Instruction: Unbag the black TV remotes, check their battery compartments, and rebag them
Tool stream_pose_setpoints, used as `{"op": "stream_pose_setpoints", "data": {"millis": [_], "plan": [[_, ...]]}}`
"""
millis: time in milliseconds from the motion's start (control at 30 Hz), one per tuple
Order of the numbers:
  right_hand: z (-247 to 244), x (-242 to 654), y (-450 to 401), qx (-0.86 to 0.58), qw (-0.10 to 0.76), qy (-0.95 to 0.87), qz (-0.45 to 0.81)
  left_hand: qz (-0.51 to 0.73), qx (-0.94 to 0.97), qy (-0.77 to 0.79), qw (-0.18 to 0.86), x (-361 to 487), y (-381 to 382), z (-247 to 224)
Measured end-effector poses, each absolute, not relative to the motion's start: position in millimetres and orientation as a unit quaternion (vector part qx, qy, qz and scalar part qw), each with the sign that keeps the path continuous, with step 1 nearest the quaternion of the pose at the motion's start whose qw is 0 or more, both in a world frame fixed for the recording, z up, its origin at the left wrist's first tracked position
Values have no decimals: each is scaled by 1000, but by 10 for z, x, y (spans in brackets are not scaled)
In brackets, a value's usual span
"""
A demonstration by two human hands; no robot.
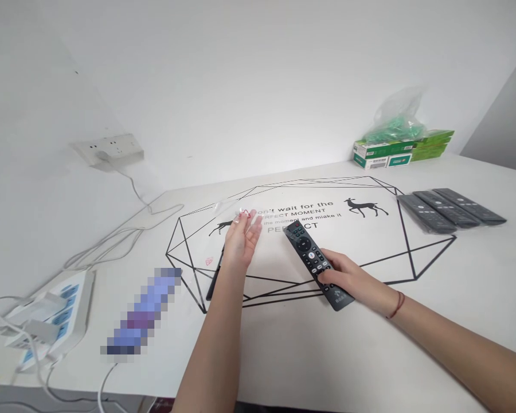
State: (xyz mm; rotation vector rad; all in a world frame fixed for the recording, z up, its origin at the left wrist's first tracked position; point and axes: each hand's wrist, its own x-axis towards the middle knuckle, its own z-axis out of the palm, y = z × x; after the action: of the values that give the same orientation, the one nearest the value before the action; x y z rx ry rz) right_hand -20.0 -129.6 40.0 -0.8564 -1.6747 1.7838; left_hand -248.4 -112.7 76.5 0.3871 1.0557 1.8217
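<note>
- Remote (303, 244), black with a keypad, is in the right hand (344, 269), over the middle of the table (370, 361), towards its near edge. Keys face up; the top end points to the far left. Whether its underside touches the table cannot be told.
- Right hand grips the lower half of the remote: thumb over the keys, other fingers closed round the right side and partly hidden. A red cord (398, 304) circles the wrist.
- Left hand (243, 241) is raised over the table, left of the remote and apart from it. Its fingers are partly spread and loosely bent. Clear film (245, 214) with red print shows at the fingertips; whether they pinch it cannot be told.
- Black strip (214, 284), mostly hidden by the left forearm, lies on the table; its kind cannot be told. A small red mark (209, 261) shows just beside it.
- Three wrapped remotes (451, 209) lie side by side near the table's right end, in clear plastic.
- Green and white boxes (382, 155) stand stacked at the far right corner, a clear bag (398, 117) with green contents on top.
- Power strip (75, 310) lies at the left edge, adapters plugged in, white cables running along that edge.
- Slab (148, 312), pixelated, lies between the power strip and the left forearm, with a white cable below its near end.
- Wall socket (116, 149) carries one plug, beyond the table's far left corner.
</note>
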Motion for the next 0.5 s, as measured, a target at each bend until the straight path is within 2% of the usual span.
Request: {"op": "stream_pose_setpoints", "data": {"millis": [233,500], "plan": [[437,-210,-1317,-301,266,-641,654,762,154,456,434,-2486,-1120,773],[452,-202,-1332,-297,268,-647,650,772,149,428,445,-2470,-1103,749]]}}
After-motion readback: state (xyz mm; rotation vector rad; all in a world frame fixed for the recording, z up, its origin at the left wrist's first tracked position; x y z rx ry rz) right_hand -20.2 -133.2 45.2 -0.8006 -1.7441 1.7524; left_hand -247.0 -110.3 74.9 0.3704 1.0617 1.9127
